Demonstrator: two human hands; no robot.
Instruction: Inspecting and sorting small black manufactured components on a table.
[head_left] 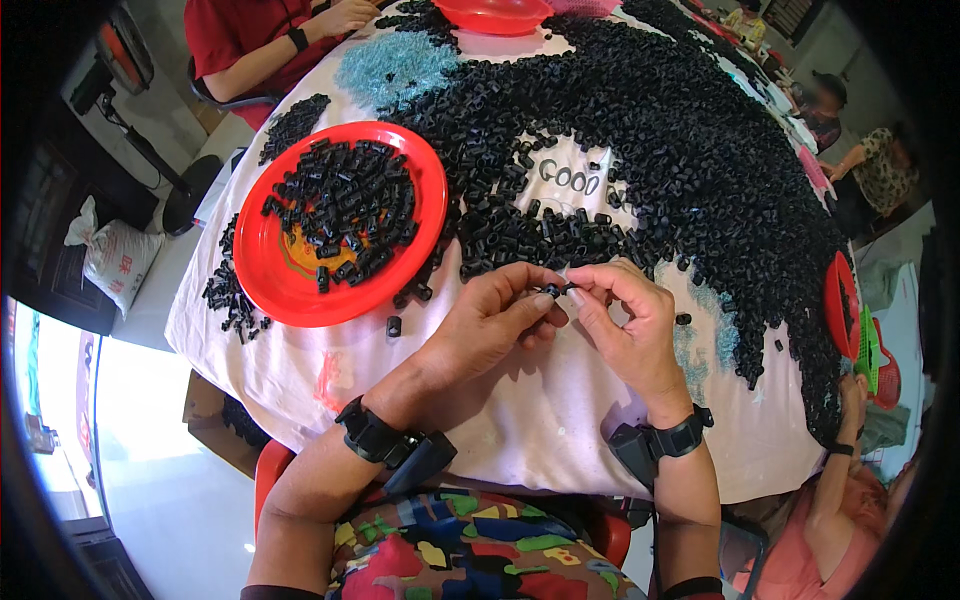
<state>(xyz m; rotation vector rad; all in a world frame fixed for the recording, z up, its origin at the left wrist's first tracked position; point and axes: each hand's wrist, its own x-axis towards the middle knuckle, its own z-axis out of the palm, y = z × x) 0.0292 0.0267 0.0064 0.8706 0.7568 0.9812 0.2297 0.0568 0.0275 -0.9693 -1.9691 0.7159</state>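
My left hand (488, 318) pinches a small black plastic piece (551, 290) between thumb and forefinger, above the near middle of the cloth. Close against it, my right hand (637, 318) is closed at the fingertips on another tiny black part (571, 287); whether the two parts are joined I cannot tell. Just beyond my fingers lies a wide heap of short black tubular pieces (680, 130). To the left, a red plate (432, 220) with a yellow centre carries more of these pieces. One loose piece (394, 327) rests on the cloth between plate and left wrist.
A pale cloth (500, 430) covers the table. Thin clear-blue bits (395, 72) are piled at the back left, with more (712, 325) on the right. Red bowls (492, 14) stand at the far edge. Other people (250, 50) sit around the table. A white sack (118, 262) stands left.
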